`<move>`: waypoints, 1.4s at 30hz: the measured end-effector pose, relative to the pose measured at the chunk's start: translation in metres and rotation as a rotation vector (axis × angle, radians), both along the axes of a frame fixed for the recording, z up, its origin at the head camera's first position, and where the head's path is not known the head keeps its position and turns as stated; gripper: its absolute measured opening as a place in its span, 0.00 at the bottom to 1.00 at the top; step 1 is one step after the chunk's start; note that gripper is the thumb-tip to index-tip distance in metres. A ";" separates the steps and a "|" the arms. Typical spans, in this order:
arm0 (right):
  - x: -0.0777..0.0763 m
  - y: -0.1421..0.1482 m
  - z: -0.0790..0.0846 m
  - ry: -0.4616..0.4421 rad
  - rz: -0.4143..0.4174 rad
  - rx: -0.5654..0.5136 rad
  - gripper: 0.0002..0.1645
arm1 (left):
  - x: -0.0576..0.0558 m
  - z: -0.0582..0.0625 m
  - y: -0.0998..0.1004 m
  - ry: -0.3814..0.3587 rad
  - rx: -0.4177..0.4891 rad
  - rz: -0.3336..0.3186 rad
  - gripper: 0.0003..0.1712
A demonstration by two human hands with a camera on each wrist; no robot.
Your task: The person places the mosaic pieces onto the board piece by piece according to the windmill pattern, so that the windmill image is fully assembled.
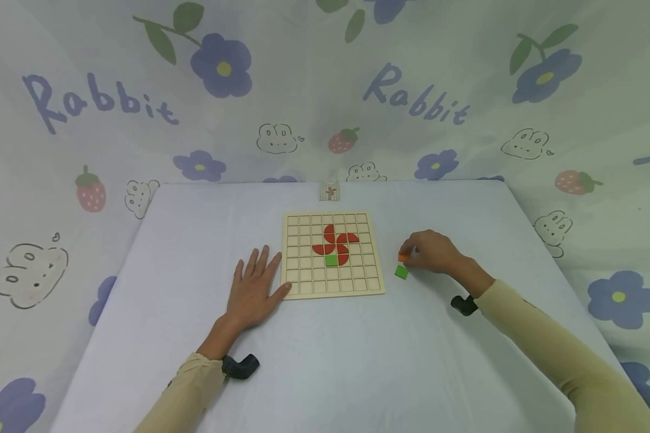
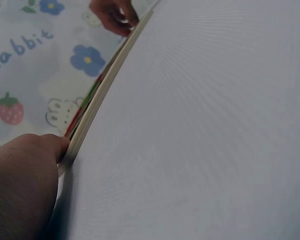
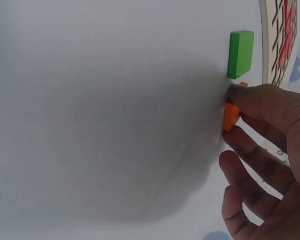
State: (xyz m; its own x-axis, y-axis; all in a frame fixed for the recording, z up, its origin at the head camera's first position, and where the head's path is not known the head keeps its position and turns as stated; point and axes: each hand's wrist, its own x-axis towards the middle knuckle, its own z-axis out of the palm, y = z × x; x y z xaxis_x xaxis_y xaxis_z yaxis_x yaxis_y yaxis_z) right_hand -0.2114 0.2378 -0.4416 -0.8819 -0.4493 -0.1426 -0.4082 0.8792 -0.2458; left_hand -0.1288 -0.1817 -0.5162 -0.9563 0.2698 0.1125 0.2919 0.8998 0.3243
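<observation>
To the right of a wooden grid board [image 1: 303,272], my right hand [image 1: 432,251] pinches an orange block [image 3: 232,114] between thumb and fingers, low over the table. Just beside it lies a green square block [image 1: 401,272], also seen as a green block [image 3: 241,55] in the right wrist view. My left hand [image 1: 253,296] lies flat with its fingers spread, its thumb touching the board's lower left corner. On the board, several red rounded pieces [image 1: 341,252] form a pinwheel, with one green square piece [image 1: 331,260] set in a cell below its middle.
A small patterned card [image 1: 329,191] lies behind the board at the table's far edge. White cloth covers the table [image 1: 325,367]. A printed curtain [image 1: 314,78] with flowers and rabbits hangs behind and along the sides.
</observation>
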 end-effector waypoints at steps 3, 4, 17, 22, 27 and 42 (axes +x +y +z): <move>-0.002 -0.005 -0.003 0.010 -0.003 0.002 0.13 | 0.000 0.000 -0.001 0.000 0.000 -0.002 0.45; -0.002 -0.007 -0.003 0.018 -0.001 0.004 0.13 | 0.000 0.000 -0.001 0.000 0.001 -0.002 0.45; -0.010 -0.080 0.005 0.078 0.196 -0.068 0.09 | 0.000 0.005 0.001 0.019 -0.002 -0.007 0.44; -0.008 -0.104 0.002 0.103 0.282 -0.101 0.06 | 0.000 0.003 0.001 0.015 -0.004 -0.009 0.45; -0.005 -0.118 -0.002 0.137 0.364 -0.155 0.05 | -0.001 0.002 0.001 0.011 -0.006 -0.001 0.45; 0.004 -0.138 -0.010 0.163 0.462 -0.124 0.05 | 0.000 0.001 0.001 0.018 -0.004 0.002 0.45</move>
